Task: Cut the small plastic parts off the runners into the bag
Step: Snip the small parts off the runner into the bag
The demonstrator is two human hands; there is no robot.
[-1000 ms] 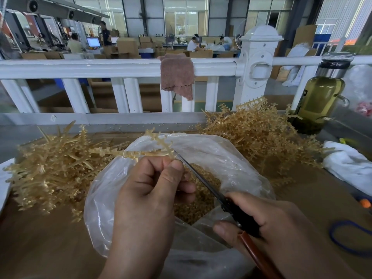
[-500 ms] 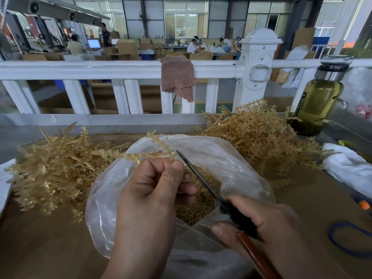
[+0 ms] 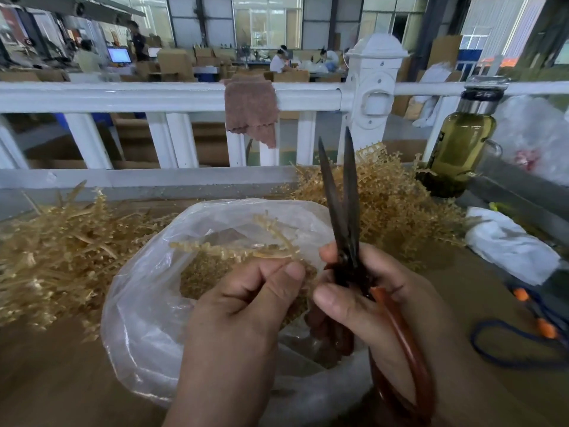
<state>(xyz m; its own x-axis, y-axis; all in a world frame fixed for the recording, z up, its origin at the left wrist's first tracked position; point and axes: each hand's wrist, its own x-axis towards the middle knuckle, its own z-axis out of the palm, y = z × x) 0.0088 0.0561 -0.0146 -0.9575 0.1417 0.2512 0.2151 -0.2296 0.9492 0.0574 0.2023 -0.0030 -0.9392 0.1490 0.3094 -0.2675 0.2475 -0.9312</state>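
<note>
My left hand (image 3: pixel 246 303) pinches a tan plastic runner (image 3: pixel 234 249) between thumb and fingers, holding it over the clear plastic bag (image 3: pixel 144 306). Small tan cut parts (image 3: pixel 203 272) lie heaped inside the bag. My right hand (image 3: pixel 378 306) grips a pair of scissors (image 3: pixel 345 211) with red-brown handles. The dark blades point straight up and stand slightly apart, just right of the runner and clear of it.
A pile of tan runners (image 3: pixel 58 251) lies left of the bag and another pile (image 3: pixel 391 204) behind it on the right. An olive glass bottle (image 3: pixel 458 149), a white cloth (image 3: pixel 508 245) and a blue cord (image 3: pixel 517 343) sit at the right. A white railing (image 3: pixel 154 97) runs along the back.
My right hand swung the scissors from a slant at the runner to pointing straight up, blades parted. My left hand shifted right with the runner, which now lies lower over the bag.
</note>
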